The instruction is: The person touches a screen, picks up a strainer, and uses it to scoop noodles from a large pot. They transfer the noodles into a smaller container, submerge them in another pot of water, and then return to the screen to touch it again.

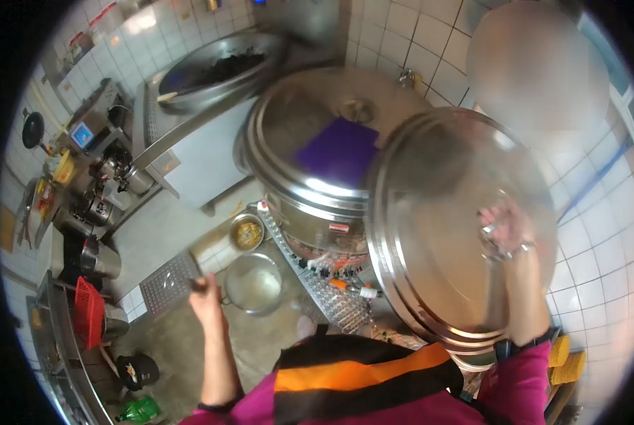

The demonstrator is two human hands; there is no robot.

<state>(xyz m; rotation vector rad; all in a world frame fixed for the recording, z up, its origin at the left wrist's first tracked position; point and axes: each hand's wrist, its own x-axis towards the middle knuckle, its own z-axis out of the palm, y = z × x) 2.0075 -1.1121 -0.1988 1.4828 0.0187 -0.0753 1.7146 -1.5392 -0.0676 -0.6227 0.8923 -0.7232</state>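
My right hand [509, 230] grips the handle of a large round steel lid [437, 212], which stands tilted over a big pot [472, 360] at the right. The picture is slightly smeared there. My left hand [207, 301] is out over the floor with its fingers closed, and a small dark thing shows at its fingertips, too small to name. Below and beyond that hand a steel pot [254, 283] with pale liquid stands on the floor. A second large lidded pot [310, 227] is ahead of me, a purple cloth [341, 150] lying on its lid.
A small bowl of yellowish food [247, 232] sits by the wall. Also in view are a perforated drain cover [168, 285], an orange-and-white lighter-like item [352, 287], a wide wok [225, 71] with dark food, a red basket [89, 312] and a green bottle [140, 409]. Yellow sponges [568, 368] lie at right.
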